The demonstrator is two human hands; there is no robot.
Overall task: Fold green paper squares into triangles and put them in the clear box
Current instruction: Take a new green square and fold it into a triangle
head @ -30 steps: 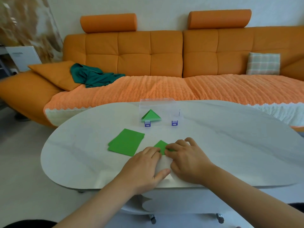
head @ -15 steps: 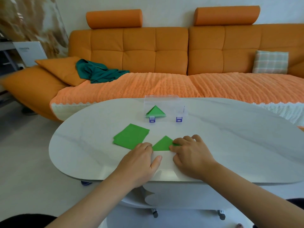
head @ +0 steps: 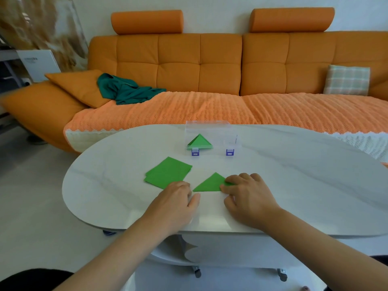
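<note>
Pressing with our right hand (head: pixel 247 194), we pin the right corner of the folded green triangle (head: pixel 210 183) to the white table (head: pixel 304 185). Our left hand (head: pixel 174 203) rests loose at its left tip, gripping nothing. Green squares (head: pixel 168 172) lie stacked just left, and another triangle (head: pixel 199 142) sits inside the clear box (head: pixel 218 132).

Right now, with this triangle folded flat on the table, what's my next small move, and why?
Probably pinch the folded triangle with your right hand and lift it toward the clear box. The fold looks finished, that hand's fingers rest on the triangle's right corner, and the box just behind holds a stored triangle.
</note>
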